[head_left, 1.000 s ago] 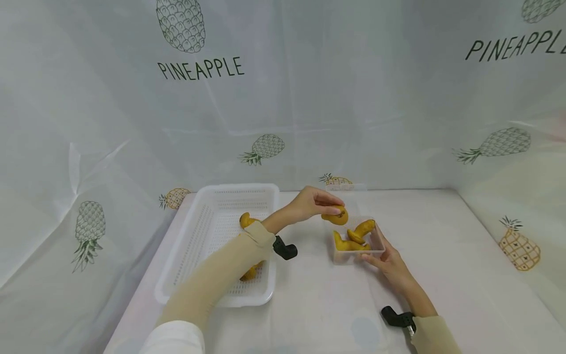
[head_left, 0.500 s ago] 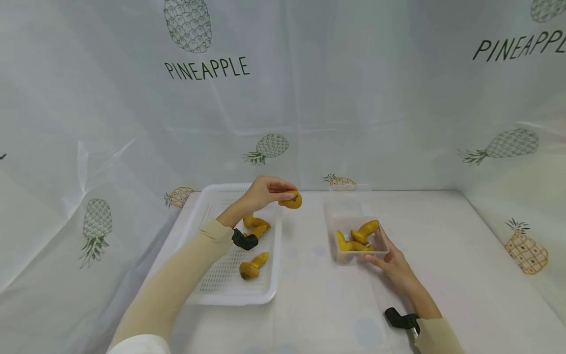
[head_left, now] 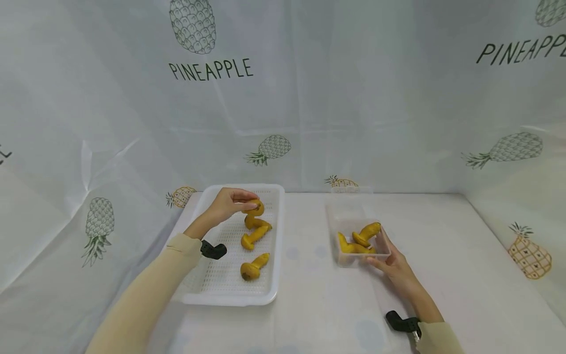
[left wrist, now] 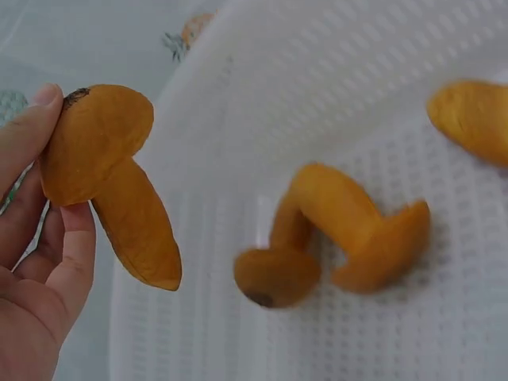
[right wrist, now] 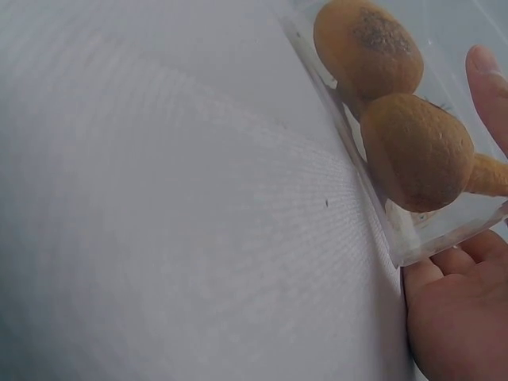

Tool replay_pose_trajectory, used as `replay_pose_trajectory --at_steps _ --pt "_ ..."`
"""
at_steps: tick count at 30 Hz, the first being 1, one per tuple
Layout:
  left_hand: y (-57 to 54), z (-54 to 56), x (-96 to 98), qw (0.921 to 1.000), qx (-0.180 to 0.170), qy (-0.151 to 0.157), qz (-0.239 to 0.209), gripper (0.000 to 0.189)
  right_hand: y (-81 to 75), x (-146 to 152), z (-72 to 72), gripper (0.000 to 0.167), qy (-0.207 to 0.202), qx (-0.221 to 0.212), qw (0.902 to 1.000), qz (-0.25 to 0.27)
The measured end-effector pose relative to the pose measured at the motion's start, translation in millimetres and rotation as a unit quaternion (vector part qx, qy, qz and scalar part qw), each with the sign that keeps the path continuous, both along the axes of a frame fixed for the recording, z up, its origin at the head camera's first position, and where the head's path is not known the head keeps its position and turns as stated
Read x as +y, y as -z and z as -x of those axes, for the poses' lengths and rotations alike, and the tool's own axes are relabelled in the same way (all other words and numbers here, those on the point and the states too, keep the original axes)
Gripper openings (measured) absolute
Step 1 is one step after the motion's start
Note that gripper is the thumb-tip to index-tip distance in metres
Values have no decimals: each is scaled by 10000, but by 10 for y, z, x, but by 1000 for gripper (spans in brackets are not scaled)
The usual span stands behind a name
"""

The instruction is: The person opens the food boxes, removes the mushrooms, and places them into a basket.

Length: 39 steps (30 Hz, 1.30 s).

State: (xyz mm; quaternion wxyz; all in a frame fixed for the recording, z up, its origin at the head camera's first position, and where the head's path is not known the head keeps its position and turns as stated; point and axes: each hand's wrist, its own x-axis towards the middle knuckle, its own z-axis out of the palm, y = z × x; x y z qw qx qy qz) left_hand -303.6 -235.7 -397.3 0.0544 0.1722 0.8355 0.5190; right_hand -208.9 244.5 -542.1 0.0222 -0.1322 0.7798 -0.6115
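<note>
My left hand (head_left: 222, 209) pinches a yellow-brown mushroom (left wrist: 99, 147) by its cap, thumb on one side and fingers on the other, the stem pointing down. It is over the far part of a white perforated basket (head_left: 278, 246). Inside lie three more mushrooms: two close together, one mushroom (head_left: 250, 270) nearer the front. My right hand (head_left: 398, 273) grips the near right corner of a clear plastic box (head_left: 353, 259), thumb at the front and fingers along the side. Two mushrooms (right wrist: 417, 151) lie in that box.
The clear hinged lid (head_left: 349, 204) of the box lies folded back behind it. Both containers stand on a white-covered table (head_left: 305, 295). A sheet with pineapple prints (head_left: 274, 98) hangs behind and at both sides. A black camera mount (head_left: 400, 322) sits at each wrist.
My left hand has moved left with the mushroom, from above the clear box to over the basket. The right hand stays on the box. The head view has shifted slightly.
</note>
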Motion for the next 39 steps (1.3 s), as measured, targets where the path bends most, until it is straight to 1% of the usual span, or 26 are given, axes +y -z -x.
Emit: replay_pose_trajectory --at_steps 5,9,13,16,18,19,21,26,27,28,32,36,39 --pt "125 -64 -177 9994 105 -123 292 32 -9 1 -22 94 14 52 10000 -31" --pt "227 -89 -284 9987 188 -247 411 31 -8 1 -29 95 -4 75 10000 31" --pt "318 -105 -382 9974 168 -395 582 31 -3 1 -39 94 -27 35 10000 63" --pt "377 -109 -440 9966 118 -435 690 31 0 -1 -43 94 2 0 10000 76" --pt "402 -116 -462 9962 147 -411 755 31 -1 -1 -43 95 17 -6 10000 75" --pt "409 -123 -470 9960 173 -375 790 31 -4 0 -42 94 25 -7 10000 73" --pt "355 -180 -445 9959 182 -309 826 30 -6 0 -42 95 34 -1 10000 73" --pt "389 -209 -459 9957 193 -229 881 28 4 6 -27 94 23 24 10000 47" --pt "437 -186 -484 9957 201 -239 877 28 6 5 -25 94 18 31 10000 54" --pt "462 -178 -500 9956 203 -245 884 28 9 5 -25 94 17 30 10000 47" --pt "462 -187 -493 9944 265 -261 985 29 14 6 -30 95 23 3 10000 73" --pt "425 -152 -429 9935 391 -257 1040 29 8 6 -31 95 47 -28 10000 22" --pt "353 -109 -340 9948 428 -174 904 29 -1 3 -30 95 76 -41 9999 -92"
